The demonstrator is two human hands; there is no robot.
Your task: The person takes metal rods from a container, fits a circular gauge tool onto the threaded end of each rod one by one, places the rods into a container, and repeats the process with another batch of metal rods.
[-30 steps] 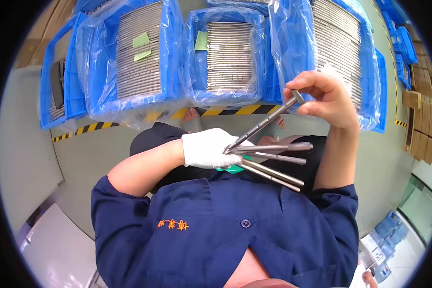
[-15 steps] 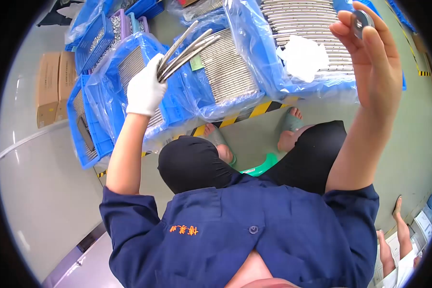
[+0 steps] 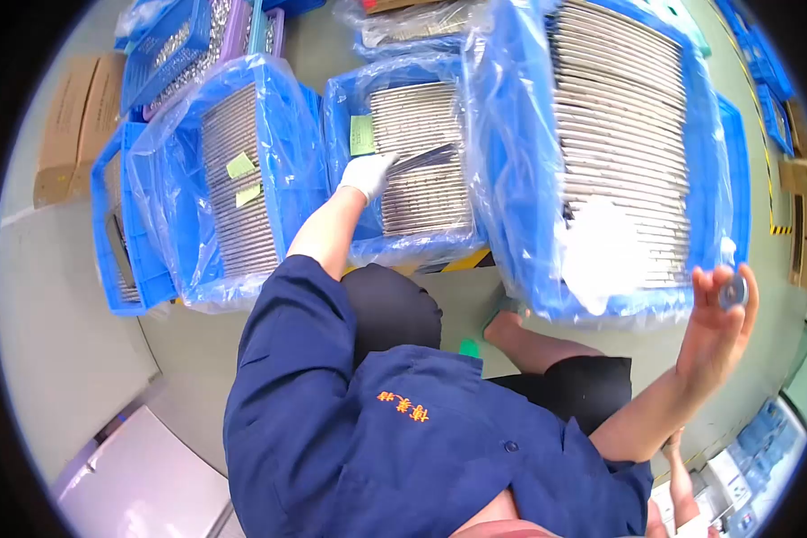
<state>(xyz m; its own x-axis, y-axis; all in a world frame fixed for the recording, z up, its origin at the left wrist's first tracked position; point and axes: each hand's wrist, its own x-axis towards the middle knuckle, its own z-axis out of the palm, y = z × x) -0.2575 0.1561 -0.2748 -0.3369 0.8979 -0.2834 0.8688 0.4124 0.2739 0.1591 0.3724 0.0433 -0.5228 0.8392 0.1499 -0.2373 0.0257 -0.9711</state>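
While the left hand (image 3: 370, 176) is gripping held rods (image 3: 426, 160), the right hand (image 3: 713, 341) is holding a disc (image 3: 733, 292)

The gloved fingers of the left hand are closing together on the near ends of the bundle and are hiding them; the exact count is not showing. The free ends are extending toward the right, over the rows of rods (image 3: 426, 202) in the middle bin (image 3: 339, 134). Whether they are touching those rows, the view is not making clear.

The bare right hand is pinching the grey disc between thumb and fingers, well apart from the bundle and just beside the near right corner of the right bin (image 3: 707, 152).

Farther out, 1 green slip (image 3: 361, 134) is lying in the middle bin, beside its rows. A crumpled white sheet (image 3: 605, 255) is covering some rods in the right bin. In the left bin (image 3: 287, 121), 2 pale slips (image 3: 239, 165) are resting on further rods. Behind it, a blue basket (image 3: 166, 58) is holding small parts.
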